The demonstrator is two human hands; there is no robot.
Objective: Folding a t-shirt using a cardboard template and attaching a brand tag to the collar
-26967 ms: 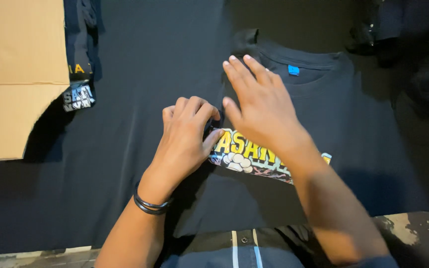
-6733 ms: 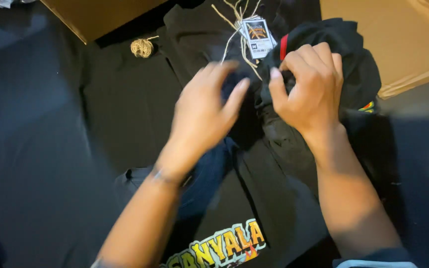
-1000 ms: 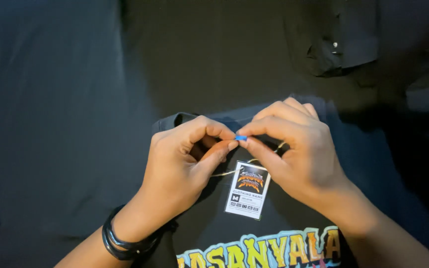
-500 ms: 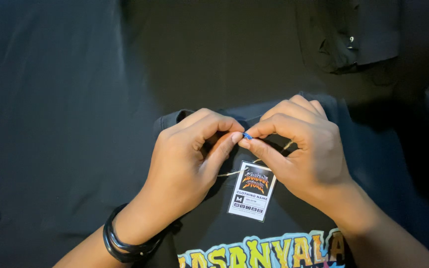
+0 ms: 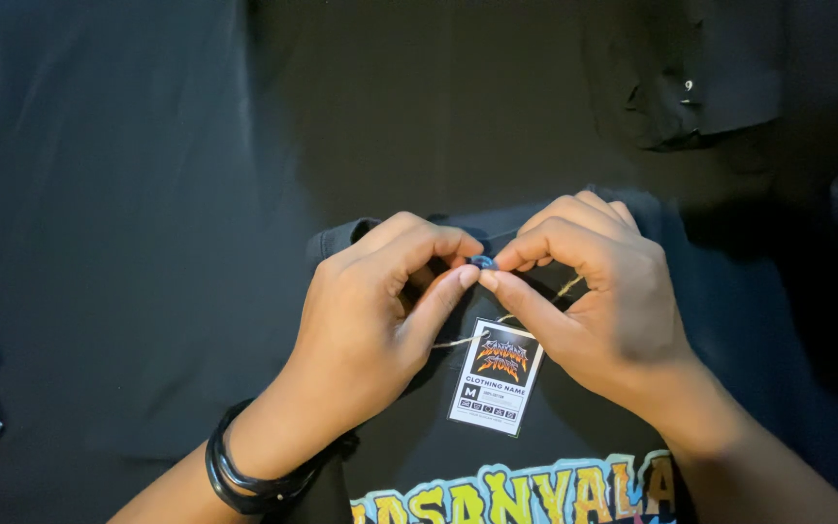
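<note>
Barely shifted, left hand [image 5: 370, 320] and right hand [image 5: 594, 291] both pinch the blue neck label [image 5: 482, 262] — threading the hang tag [image 5: 497, 376] twine [image 5: 458, 341] seems underway — next needs steady fingertips.

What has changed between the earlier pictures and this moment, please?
The black T-shirt now lies flat. Both hands, left hand and right hand, pinch its small blue collar label, with a hang tag and twine beneath. Over the last second, nearly nothing moved.
</note>
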